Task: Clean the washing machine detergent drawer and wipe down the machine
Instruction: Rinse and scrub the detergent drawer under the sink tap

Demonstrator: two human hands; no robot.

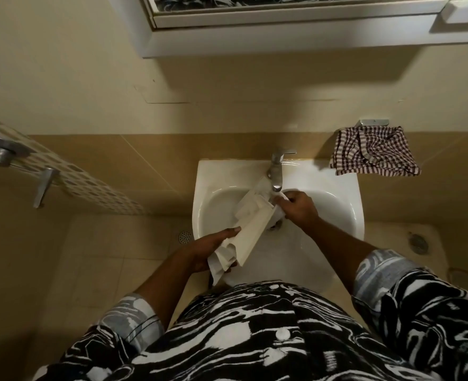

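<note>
Fingers at both ends of detergent drawer, above sink

Your shirt black-and-white swirls; your detergent drawer white; sink white; cloth maroon-white checked; wall tiles beige.

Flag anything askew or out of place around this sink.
The checked towel hangs crumpled and lopsided from its holder right of the tap. The detergent drawer over the sink looks fine.
</note>
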